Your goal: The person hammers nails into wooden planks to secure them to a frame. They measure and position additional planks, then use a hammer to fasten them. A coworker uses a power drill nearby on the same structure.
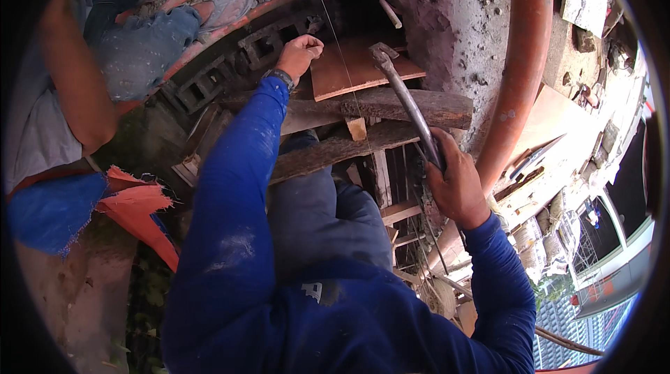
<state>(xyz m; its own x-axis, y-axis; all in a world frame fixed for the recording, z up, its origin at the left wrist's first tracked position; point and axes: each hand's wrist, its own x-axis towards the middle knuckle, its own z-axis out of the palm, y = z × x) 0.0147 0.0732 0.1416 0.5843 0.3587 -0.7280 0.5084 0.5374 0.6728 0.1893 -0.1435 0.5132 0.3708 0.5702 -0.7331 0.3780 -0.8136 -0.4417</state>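
On my feed, my right hand (457,182) is wrapped round the handle of a hammer (407,98), its head over the reddish-brown board (342,70), can't tell if it's touching. My left hand (300,55) is right by the board's left edge, fingers curled in, and honestly I can't tell if they're pinching anything. Rough timber beam (433,107) just this side, fat orange pipe (522,67) off right.

The left hand (299,55), fingertips (317,45) gathered, arm (241,154) outstretched, is farther forward than the right hand (458,182), which curls tightly closed.
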